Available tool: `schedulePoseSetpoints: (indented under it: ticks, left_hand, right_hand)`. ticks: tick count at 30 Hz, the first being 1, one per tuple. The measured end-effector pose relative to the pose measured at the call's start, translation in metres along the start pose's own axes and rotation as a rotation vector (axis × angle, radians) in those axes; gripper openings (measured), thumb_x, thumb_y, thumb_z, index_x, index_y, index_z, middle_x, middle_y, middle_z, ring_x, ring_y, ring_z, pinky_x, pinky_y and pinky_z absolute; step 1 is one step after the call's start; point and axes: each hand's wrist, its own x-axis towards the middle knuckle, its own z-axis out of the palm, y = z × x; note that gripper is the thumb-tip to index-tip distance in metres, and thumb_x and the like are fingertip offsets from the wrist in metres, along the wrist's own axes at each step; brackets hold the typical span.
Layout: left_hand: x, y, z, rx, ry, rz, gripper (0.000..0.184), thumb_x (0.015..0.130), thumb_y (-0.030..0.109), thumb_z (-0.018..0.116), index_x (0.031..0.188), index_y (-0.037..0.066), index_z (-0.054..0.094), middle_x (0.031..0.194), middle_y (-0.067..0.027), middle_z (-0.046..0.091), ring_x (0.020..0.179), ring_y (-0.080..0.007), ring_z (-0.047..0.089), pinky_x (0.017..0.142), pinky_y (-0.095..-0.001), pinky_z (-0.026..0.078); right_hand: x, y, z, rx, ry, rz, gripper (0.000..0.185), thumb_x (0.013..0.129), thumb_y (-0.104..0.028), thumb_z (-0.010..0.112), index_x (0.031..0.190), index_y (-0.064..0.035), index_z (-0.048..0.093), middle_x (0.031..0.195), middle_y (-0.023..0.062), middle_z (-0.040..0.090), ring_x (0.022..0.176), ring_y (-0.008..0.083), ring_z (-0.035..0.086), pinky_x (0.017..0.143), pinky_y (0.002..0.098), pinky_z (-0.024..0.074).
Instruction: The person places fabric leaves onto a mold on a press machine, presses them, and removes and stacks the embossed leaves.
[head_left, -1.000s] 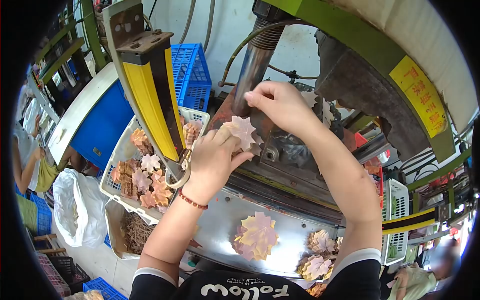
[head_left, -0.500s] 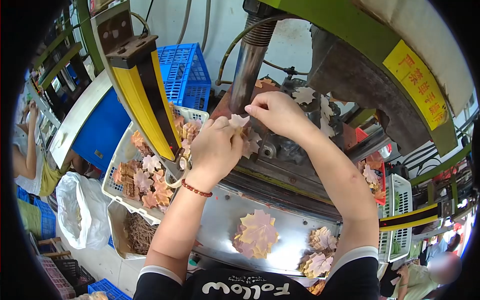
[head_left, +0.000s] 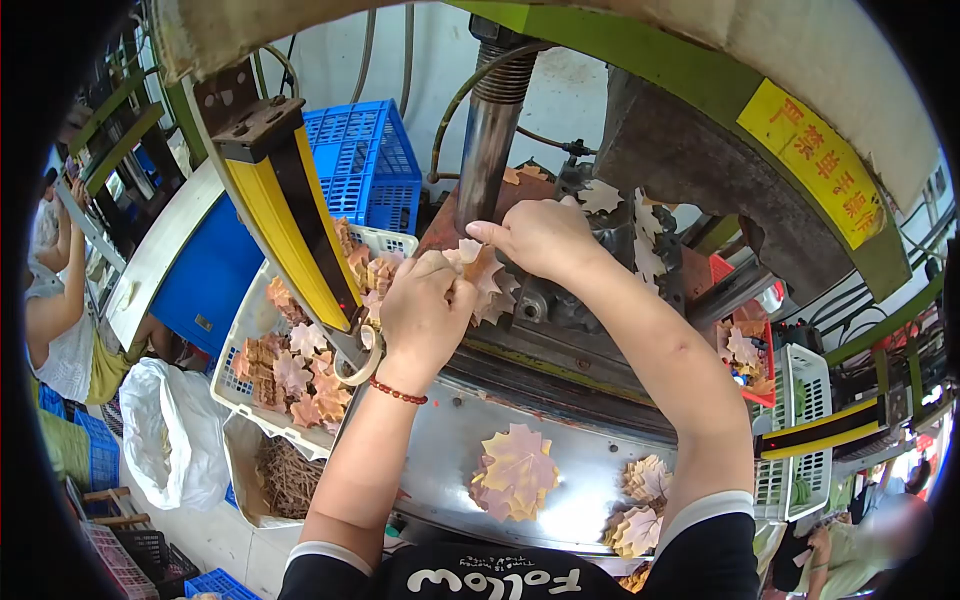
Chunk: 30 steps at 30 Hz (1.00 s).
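My left hand (head_left: 425, 310) is closed around a small stack of leaf-shaped pieces (head_left: 492, 285), whose pale jagged edges stick out to the right of the fingers. My right hand (head_left: 545, 238) is over the dark metal die of a press, just right of the stack. Its thumb stretches left toward the leaves; the other fingers are hidden behind the hand. Beside its knuckles a single pale leaf (head_left: 600, 197) lies on the die, and more leaf pieces (head_left: 648, 240) line the die's right side. A layered pile of pink-yellow leaves (head_left: 515, 472) sits on the metal table (head_left: 425, 455) below.
A steel press column (head_left: 484, 150) rises behind my hands. At left are a yellow-black guard bar (head_left: 275, 225), a white basket (head_left: 232, 385) of leaves and a blue crate (head_left: 350, 150). More leaf piles (head_left: 635, 528) lie near my right elbow. Other people are at both edges.
My right hand has shifted slightly left and down, its thumb now apart from its curled fingers. More of the leaf stack shows beside my left hand. The whole view has tilted a little.
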Motion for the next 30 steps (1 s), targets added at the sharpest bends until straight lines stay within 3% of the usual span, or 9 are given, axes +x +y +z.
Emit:
schedulePoseSetpoints:
  ticks: [4,7,10,12,15,20,24,26,30]
  left_hand:
    - [-0.001,0.004,-0.005,0.031,-0.022,0.041,0.017,0.082,0.013,0.058,0.073,0.002,0.066,0.086,-0.0077,0.063,0.080,-0.0296,0.059,0.070,-0.0411,0.049]
    - [-0.002,0.016,-0.013,0.016,-0.088,0.036,0.015,0.085,0.012,0.060,0.076,0.001,0.065,0.088,-0.0081,0.062,0.089,-0.0300,0.058,0.077,-0.0401,0.047]
    - [-0.001,0.012,-0.007,-0.066,0.058,0.002,0.010,0.084,0.011,0.063,0.084,0.002,0.067,0.093,-0.0100,0.061,0.090,-0.0314,0.057,0.080,-0.0402,0.046]
    - [0.000,0.007,-0.007,-0.003,0.010,0.041,0.011,0.082,0.010,0.065,0.090,0.002,0.067,0.094,-0.0110,0.061,0.091,-0.0318,0.057,0.082,-0.0401,0.046]
    - [-0.001,0.001,-0.004,0.014,-0.078,0.075,0.018,0.079,0.009,0.069,0.095,0.003,0.066,0.095,-0.0111,0.060,0.094,-0.0315,0.056,0.082,-0.0393,0.045]
    - [0.002,-0.001,-0.001,-0.002,-0.080,0.046,0.018,0.079,0.011,0.069,0.096,0.006,0.067,0.095,-0.0075,0.060,0.091,-0.0314,0.054,0.081,-0.0398,0.044]
    - [0.005,0.000,-0.004,0.081,-0.154,0.080,0.015,0.079,0.016,0.069,0.092,0.008,0.069,0.095,-0.0050,0.060,0.092,-0.0292,0.054,0.082,-0.0404,0.043]
    - [0.008,0.007,-0.007,0.165,-0.110,0.131,0.013,0.078,0.017,0.069,0.089,0.010,0.069,0.093,-0.0034,0.060,0.092,-0.0275,0.054,0.083,-0.0408,0.042]
    - [0.008,0.004,-0.003,0.203,-0.139,0.200,0.013,0.077,0.016,0.069,0.089,0.012,0.071,0.091,-0.0009,0.059,0.092,-0.0251,0.055,0.084,-0.0426,0.041]
  right_hand:
    - [0.005,-0.007,-0.001,-0.012,-0.059,0.019,0.061,0.089,-0.061,0.050,0.070,-0.0068,0.070,0.070,0.0117,0.067,0.075,0.0319,0.064,0.081,0.0440,0.0411]
    - [0.010,-0.001,0.011,0.098,-0.084,-0.057,0.056,0.085,-0.061,0.056,0.074,-0.0070,0.070,0.073,0.0114,0.067,0.078,0.0296,0.065,0.082,0.0422,0.0402]
    - [0.007,0.000,0.013,0.095,-0.038,-0.039,0.049,0.081,-0.058,0.063,0.083,-0.0097,0.070,0.082,0.0112,0.069,0.085,0.0289,0.065,0.081,0.0414,0.0401]
    - [0.006,0.001,0.018,-0.013,0.089,-0.054,0.044,0.079,-0.055,0.066,0.085,-0.0110,0.069,0.086,0.0111,0.069,0.088,0.0301,0.064,0.081,0.0412,0.0403]
    - [0.008,0.001,0.027,0.010,-0.010,-0.073,0.041,0.078,-0.051,0.069,0.086,-0.0110,0.069,0.087,0.0116,0.069,0.090,0.0307,0.064,0.081,0.0412,0.0406]
    - [0.011,0.016,0.021,0.236,0.056,-0.032,0.019,0.082,-0.031,0.067,0.089,-0.0131,0.072,0.082,0.0098,0.069,0.083,0.0272,0.065,0.079,0.0407,0.0455]
    - [0.003,0.030,0.007,0.352,0.142,0.075,0.025,0.087,-0.033,0.062,0.095,-0.0115,0.072,0.085,0.0110,0.070,0.082,0.0282,0.066,0.071,0.0398,0.0496]
    - [0.014,0.067,0.021,0.408,0.263,0.136,0.029,0.087,-0.036,0.062,0.093,-0.0090,0.072,0.085,0.0114,0.069,0.081,0.0245,0.066,0.074,0.0384,0.0498]
    - [-0.009,0.105,-0.013,0.277,0.381,0.008,0.034,0.087,-0.039,0.062,0.094,-0.0066,0.070,0.088,0.0112,0.069,0.084,0.0237,0.066,0.080,0.0368,0.0495]
